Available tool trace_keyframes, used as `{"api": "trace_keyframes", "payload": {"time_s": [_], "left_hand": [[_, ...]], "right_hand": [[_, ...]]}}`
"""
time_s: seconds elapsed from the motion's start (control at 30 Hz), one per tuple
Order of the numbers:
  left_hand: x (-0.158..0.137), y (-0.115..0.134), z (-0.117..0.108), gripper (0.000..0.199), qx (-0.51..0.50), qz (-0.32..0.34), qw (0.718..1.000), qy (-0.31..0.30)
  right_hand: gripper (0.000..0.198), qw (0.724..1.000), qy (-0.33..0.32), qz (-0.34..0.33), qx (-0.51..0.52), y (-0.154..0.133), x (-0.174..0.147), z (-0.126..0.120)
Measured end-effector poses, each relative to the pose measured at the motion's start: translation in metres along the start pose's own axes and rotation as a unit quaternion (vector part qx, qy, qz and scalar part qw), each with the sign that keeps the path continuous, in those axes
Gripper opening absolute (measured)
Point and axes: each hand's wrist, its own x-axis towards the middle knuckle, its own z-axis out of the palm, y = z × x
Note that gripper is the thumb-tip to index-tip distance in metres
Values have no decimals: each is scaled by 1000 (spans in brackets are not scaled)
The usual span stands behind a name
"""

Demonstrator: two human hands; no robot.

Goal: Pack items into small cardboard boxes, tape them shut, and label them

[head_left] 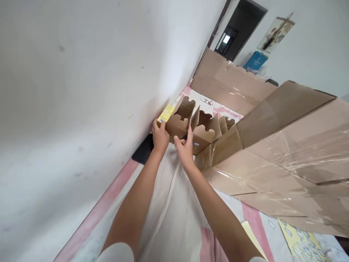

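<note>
My left hand [160,137] is closed on the near end of a small yellow box [165,113] with printing and a barcode, beside the wall. Right of it stands an open-topped brown cardboard box [176,125] with notched edges. My right hand [185,147] has its thumb and forefinger apart, the forefinger up against the gap between this box and a second cardboard box [202,138]. That second box carries a small white label. What my other right fingers touch is partly hidden.
A white wall [95,91] rises along the left. Large taped cardboard panels [275,163] stand on the right, with another cardboard panel [231,87] behind. A black flat object [144,150] lies by the wall. Yellow patterned sheet [301,240] lies at lower right on the striped cloth [174,218].
</note>
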Motion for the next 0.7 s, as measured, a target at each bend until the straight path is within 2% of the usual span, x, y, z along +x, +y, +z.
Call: {"api": "trace_keyframes", "payload": {"time_s": [0.17,0.27,0.37,0.47,0.57,0.63,0.7], "left_hand": [[6,11,-18,54,-53,14,998,40],[12,35,-40,53,-76,51,995,49],[16,64,-74,47,-88,86,991,59],[7,87,-117,45,-149,103,976,123],[-22,101,-165,52,-198,62,965,157],[-51,106,-194,29,-190,46,969,151],[-84,108,-218,17,-162,16,979,125]], "right_hand": [[76,997,75,-17,28,-6,8,-6],[66,994,93,-18,51,-21,16,-19],[57,994,77,-46,65,-51,9,-41],[65,993,-6,-57,102,-78,-27,-57],[84,978,-137,-64,142,-89,-88,-56],[87,961,-206,-124,134,-89,-133,-47],[79,956,-216,-169,104,-89,-172,-38]]}}
